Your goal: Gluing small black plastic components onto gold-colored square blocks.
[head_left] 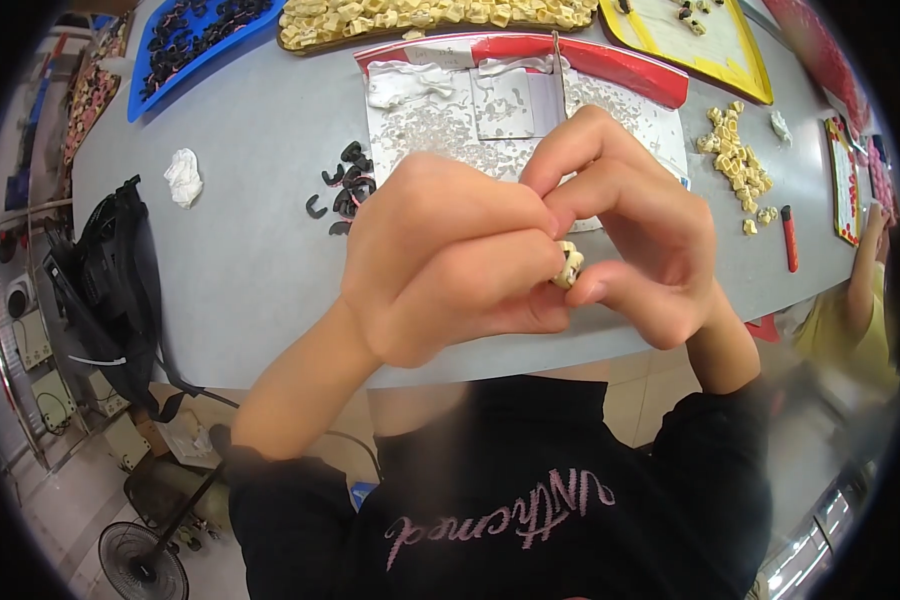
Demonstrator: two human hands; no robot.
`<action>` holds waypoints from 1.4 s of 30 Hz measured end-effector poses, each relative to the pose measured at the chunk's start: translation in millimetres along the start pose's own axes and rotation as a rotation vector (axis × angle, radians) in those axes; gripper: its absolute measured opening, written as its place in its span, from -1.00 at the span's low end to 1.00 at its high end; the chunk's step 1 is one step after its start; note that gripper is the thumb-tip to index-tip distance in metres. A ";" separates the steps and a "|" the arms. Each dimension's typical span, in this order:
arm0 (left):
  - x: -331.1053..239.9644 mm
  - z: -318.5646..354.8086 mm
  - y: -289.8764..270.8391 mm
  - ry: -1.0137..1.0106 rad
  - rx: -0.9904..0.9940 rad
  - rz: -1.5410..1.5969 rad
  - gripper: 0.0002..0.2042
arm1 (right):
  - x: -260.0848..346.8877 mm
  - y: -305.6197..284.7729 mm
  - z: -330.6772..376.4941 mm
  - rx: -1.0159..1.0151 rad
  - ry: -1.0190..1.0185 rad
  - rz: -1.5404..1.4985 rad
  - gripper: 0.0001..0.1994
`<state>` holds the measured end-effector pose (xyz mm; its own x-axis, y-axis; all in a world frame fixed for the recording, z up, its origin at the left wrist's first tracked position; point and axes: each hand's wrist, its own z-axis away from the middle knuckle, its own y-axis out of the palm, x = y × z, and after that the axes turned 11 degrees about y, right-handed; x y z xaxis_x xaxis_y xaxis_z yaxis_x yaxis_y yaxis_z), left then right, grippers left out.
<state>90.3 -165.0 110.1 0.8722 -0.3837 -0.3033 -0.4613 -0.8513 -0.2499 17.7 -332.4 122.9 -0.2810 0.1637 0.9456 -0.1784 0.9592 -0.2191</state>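
Observation:
A small cream-yellow molded piece [569,266] with dark markings is pinched between my two hands above the near part of the table. My left hand [450,262] is closed round it, so most of the piece is hidden behind those fingers. On its other side, the thumb of my right hand [650,225] presses at the edge, while that hand's curled fingertips meet my left fingers. Under and behind the hands lies a white sheet with a red border [625,135], strewn with small translucent bits. Several black curved pieces [352,180] lie left of the sheet.
A blue tray of dark pieces [138,100], a tray heaped with cream pieces [440,14] and a yellow-rimmed tray [760,75] line the far side. Loose cream pieces [735,165] and a red-handled tool [790,240] lie right. A black bag [110,280] hangs at the left edge.

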 end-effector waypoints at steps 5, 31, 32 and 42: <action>-4.9 -8.9 -2.8 -0.030 0.074 0.089 -0.71 | 3.4 -3.4 -3.0 0.025 -0.050 0.064 -0.63; 10.3 -0.4 4.9 -0.126 0.080 -0.032 -0.65 | 18.7 -50.0 5.4 -0.439 0.054 0.034 -0.75; 10.2 -1.1 5.9 -0.149 0.176 0.004 -0.67 | 23.0 -57.8 7.0 -0.533 0.009 0.019 -0.83; -3.1 3.2 10.6 -0.249 0.635 0.025 -0.78 | 27.2 -33.9 52.0 -0.579 0.378 0.728 -0.81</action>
<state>82.2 -171.6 105.4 0.8318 -0.2417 -0.4998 -0.5530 -0.4393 -0.7080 -32.9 -372.4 143.6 0.1968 0.7211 0.6642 0.4326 0.5441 -0.7189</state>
